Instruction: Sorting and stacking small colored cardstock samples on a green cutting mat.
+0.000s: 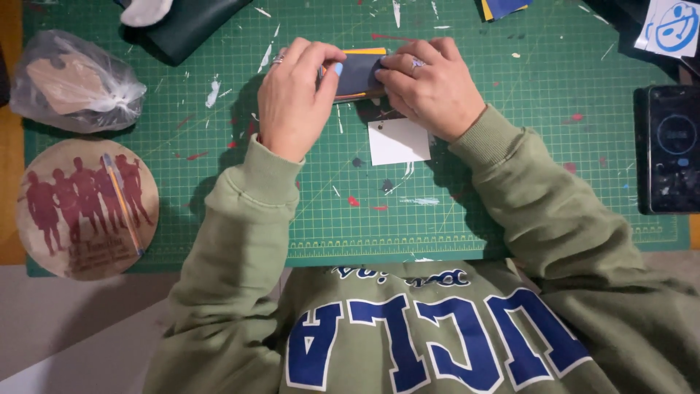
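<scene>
Olive sweatshirt sleeves nearest, reaching forward over green cutting mat on tabletop. Left hand and right hand clamped from either side on dark blue leather piece, yellow layer beneath, likely pinched so edges stay aligned. White card just below right wrist, kept within reach. Round wooden disc with red figures and pen at left; clear plastic bag above it. Phone at right edge.
</scene>
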